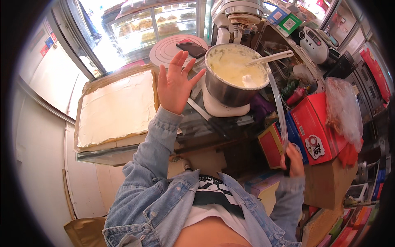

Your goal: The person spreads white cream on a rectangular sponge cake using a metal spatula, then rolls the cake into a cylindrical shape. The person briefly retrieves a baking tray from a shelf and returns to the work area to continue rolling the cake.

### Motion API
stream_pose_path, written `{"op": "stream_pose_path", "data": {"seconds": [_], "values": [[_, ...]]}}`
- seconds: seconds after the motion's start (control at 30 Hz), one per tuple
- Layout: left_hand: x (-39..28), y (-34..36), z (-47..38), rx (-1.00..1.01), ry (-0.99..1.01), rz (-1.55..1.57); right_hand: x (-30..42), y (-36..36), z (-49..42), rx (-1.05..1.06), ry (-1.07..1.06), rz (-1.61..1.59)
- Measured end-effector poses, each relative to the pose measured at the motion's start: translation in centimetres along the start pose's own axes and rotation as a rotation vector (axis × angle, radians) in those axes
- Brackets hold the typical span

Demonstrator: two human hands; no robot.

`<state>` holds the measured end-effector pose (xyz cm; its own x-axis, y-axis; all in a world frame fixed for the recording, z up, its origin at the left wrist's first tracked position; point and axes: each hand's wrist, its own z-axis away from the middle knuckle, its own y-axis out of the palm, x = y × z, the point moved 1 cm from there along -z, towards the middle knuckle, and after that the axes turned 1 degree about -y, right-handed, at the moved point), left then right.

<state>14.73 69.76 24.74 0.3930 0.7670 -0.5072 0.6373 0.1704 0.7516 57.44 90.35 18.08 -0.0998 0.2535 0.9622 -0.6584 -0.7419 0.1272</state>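
My left hand (176, 83) is raised with its fingers spread and nothing in it, between the sheet cake and the mixer bowl. My right hand (293, 160) grips the dark handle of a long spatula or knife (279, 108), whose blade is smeared with cream and points up beside the bowl's right side. The steel mixer bowl (228, 92) holds pale yellow cream (228, 68), with a white-handled spatula (271, 58) leaning in it. A flat rectangular cake covered in cream (117, 108) lies on the left. Another long blade with a black handle (200, 111) rests on the glass counter between them.
Behind my left hand, a phone (192, 49) lies on a round ridged turntable (160, 49). A stand mixer (237, 15) stands behind the bowl. To the right are a red box (318, 123), a plastic bag (344, 108) and a cardboard box (327, 182).
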Motion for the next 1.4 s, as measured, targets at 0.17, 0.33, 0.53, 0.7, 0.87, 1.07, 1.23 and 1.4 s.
{"op": "stream_pose_path", "data": {"seconds": [0.17, 0.33, 0.53, 0.7, 0.87, 1.07, 1.23, 1.4], "values": [[1.5, -0.8, -3.4, 0.051, 0.007, -0.041, -3.7, 0.1, 6.0, 0.000, -0.045, -0.273], [3.6, -0.3, -4.7, 0.020, 0.033, -0.386, -3.9, 1.9, 5.4, -0.017, -0.076, -0.257], [1.7, 0.2, -5.0, 0.033, -0.064, -0.514, -2.7, 2.8, 4.8, 0.028, -0.100, -0.251], [-0.5, 0.2, -5.9, -0.076, -0.295, -0.408, -3.1, 3.3, 4.1, 0.085, -0.113, -0.283], [-1.2, -1.9, -5.3, -0.097, -0.339, -0.436, -3.6, 3.2, 3.8, 0.068, -0.107, -0.277], [-1.2, -6.0, 0.3, -0.190, -0.042, -0.760, -4.6, 3.0, 4.5, -0.013, -0.102, -0.328], [-0.2, -6.6, 6.7, -0.337, -0.053, -0.689, -6.2, 4.0, 1.2, -0.225, -0.081, -0.193], [0.5, -5.6, 10.5, -0.302, -0.175, -0.835, -7.5, 4.8, -7.9, -0.194, -0.211, 0.325]]}}
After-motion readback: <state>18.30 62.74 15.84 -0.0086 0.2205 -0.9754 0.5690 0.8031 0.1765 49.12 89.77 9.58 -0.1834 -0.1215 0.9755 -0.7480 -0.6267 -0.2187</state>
